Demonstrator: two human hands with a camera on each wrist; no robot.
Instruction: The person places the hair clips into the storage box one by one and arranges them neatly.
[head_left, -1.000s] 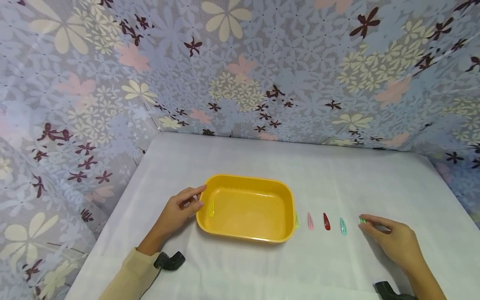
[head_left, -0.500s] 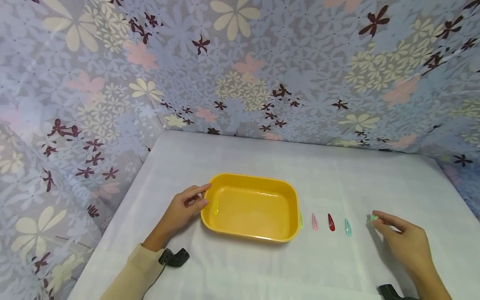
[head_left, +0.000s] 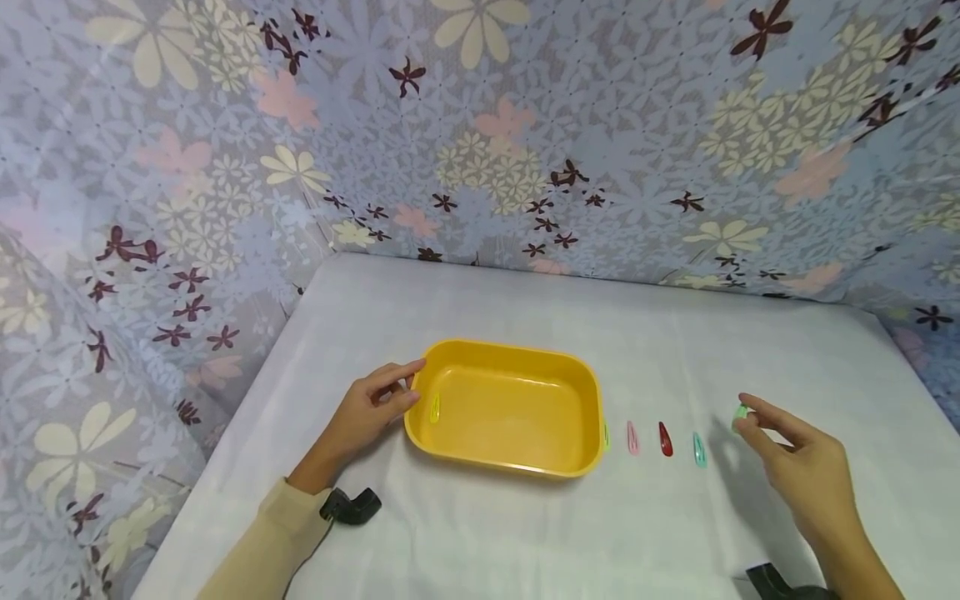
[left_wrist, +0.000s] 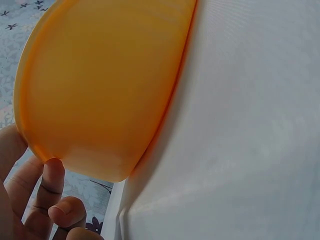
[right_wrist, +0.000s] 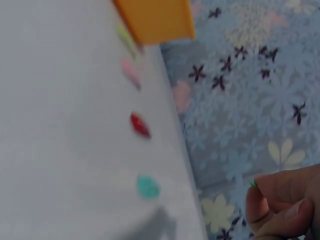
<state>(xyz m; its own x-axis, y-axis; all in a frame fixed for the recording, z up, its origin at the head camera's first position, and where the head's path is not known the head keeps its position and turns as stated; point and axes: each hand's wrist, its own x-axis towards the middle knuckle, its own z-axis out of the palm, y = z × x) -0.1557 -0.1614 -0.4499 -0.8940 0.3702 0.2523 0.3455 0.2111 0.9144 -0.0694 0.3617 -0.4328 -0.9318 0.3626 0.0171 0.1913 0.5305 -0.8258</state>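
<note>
My right hand (head_left: 806, 458) pinches a small green hair clip (head_left: 741, 412) between thumb and index finger, above the white cloth at the right. Most of the clip is hidden by the fingertips; only a green tip shows in the right wrist view. At the left end of a yellow plastic tray (head_left: 502, 471), my left hand (head_left: 367, 408) holds the rim with thumb and index finger. Its other fingers curl by the outer wall in the left wrist view. One yellow hair clip (head_left: 435, 408) lies inside the tray, near that end.
Right of the tray, a row of snap hair clips lies on the cloth (head_left: 525, 533): yellow-green (head_left: 607, 436) against the tray wall, pink (head_left: 632, 437), red (head_left: 665, 439) and teal (head_left: 699, 450). Floral fabric (head_left: 495, 125) rises behind the table and at the sides.
My right hand has lifted the green clip off the cloth, its shadow now falling apart from it. The left hand keeps its hold on the tray; the head view has shifted slightly.
</note>
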